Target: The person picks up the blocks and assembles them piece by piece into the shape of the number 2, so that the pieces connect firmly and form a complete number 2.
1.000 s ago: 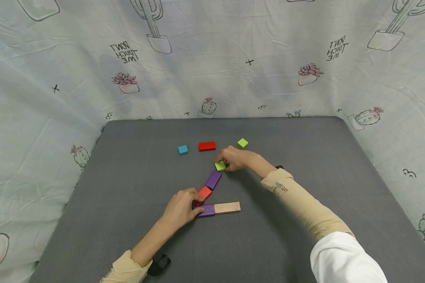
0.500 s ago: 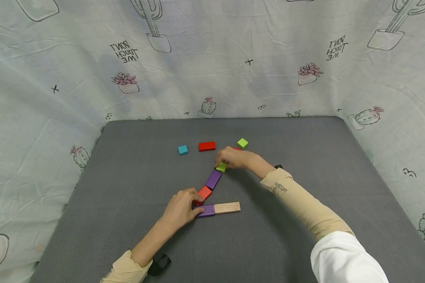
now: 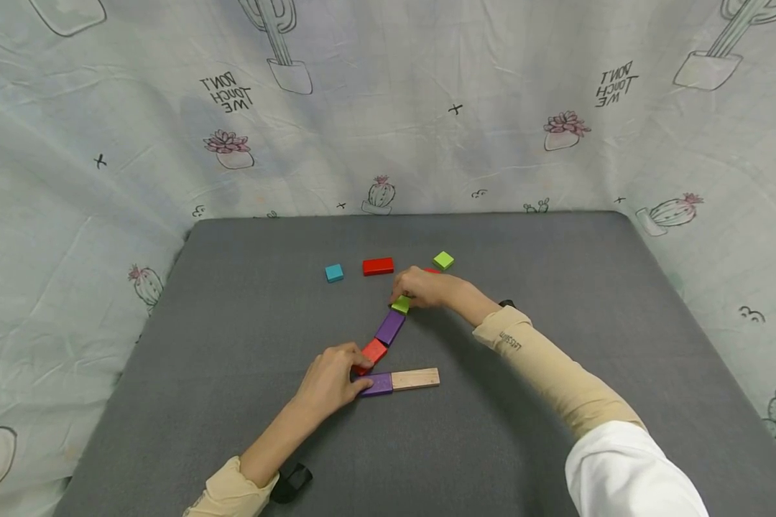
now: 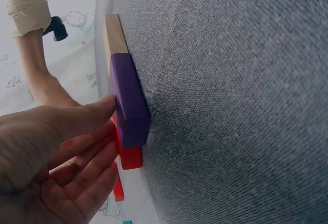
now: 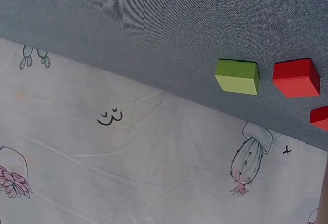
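Green block (image 3: 401,305) is pinched by right hand (image 3: 422,286), which partly hides a red block (image 3: 432,271); relaxed left hand (image 3: 328,376) touches purple block (image 3: 379,385).

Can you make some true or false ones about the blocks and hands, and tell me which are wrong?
1. The right hand touches a lime-green square block. True.
2. The left hand touches a purple rectangular block. True.
3. That purple block touches no other block. False: it meets a plain wooden rectangular block end to end.
4. The hands hold every block. False: a small blue square block lies apart.
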The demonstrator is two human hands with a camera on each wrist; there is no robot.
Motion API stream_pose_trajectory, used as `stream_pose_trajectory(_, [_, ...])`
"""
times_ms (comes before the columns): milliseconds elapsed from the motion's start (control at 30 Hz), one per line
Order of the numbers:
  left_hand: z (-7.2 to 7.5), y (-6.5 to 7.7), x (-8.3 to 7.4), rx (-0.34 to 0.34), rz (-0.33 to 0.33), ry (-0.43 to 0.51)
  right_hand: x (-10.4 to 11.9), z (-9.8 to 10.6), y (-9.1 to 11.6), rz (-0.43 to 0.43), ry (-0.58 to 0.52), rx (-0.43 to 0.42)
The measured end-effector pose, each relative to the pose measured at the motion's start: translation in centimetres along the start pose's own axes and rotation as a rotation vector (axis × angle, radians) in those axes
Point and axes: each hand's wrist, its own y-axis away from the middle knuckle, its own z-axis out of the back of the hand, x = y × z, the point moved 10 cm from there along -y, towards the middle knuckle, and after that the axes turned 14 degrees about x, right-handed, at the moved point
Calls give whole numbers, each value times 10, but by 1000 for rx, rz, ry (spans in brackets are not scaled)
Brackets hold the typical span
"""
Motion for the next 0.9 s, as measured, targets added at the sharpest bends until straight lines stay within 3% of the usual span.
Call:
stream_pose_trajectory(267, [1, 0, 1, -3, -9, 4, 7, 1, -3, 50, 45, -1])
stream_pose_trajectory(667, [2, 0, 2, -6, -15, 24, 6, 3, 1, 70, 15, -25])
stream_pose_trajectory(900, [0, -1, 2, -2, -13, 21, 4, 0, 1, 31, 0, -11])
